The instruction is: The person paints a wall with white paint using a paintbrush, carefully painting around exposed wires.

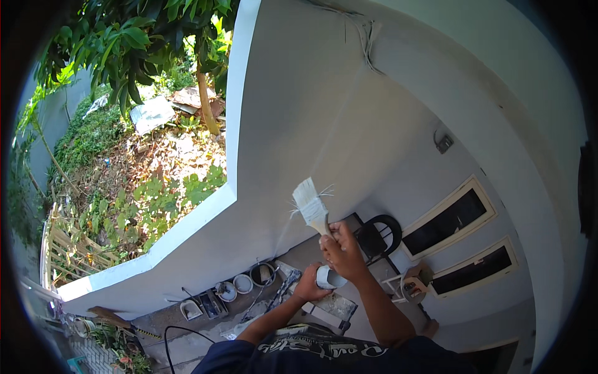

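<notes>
My right hand [341,248] is closed round the handle of a paintbrush [309,201], held up before the grey wall [311,93]. The brush's bristles are coated white, and a few stray ones stick out at both sides. Lower and a little to the left, my left hand [308,284] grips a small white cup [330,278]. The cup is tilted with its opening toward the right, and its inside is only partly visible. The brush is above the cup and apart from it. From this angle I cannot tell whether the bristles touch the wall.
Buckets [262,274] and a paint tray [191,310] line the wall's foot. A paint-spattered plank [336,306] lies below my hands. A black chair [377,237] and a cardboard box [416,280] stand to the right. Left, a white-edged low wall [232,168] borders a leafy yard.
</notes>
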{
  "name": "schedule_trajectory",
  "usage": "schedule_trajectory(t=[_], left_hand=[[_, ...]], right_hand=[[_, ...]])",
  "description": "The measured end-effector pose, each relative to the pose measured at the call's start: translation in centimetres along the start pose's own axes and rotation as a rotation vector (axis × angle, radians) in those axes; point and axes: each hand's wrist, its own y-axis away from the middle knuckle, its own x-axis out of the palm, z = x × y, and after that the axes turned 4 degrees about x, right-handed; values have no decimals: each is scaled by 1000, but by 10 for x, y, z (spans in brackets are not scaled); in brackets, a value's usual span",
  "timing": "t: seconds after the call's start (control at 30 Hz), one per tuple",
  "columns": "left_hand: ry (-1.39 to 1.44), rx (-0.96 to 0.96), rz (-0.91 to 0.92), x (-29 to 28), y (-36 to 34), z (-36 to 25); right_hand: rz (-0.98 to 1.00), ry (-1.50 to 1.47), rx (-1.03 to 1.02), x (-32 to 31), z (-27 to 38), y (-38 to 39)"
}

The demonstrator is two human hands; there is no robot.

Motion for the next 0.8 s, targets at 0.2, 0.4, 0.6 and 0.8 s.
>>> schedule_trajectory(t=[0.2,0.4,0.6,0.8], left_hand=[[-52,-12,-38,1,-10,12],[-81,-35,-12,-1,-13,13],[-111,-18,-2,1,-9,10],[-114,-4,32,0,-3,12]], right_hand=[[-364,96,254,-94,-32,97],[-290,633,259,-112,-16,148],[-210,1020,436,-73,-8,135],[-148,1237,340,-67,-35,111]])
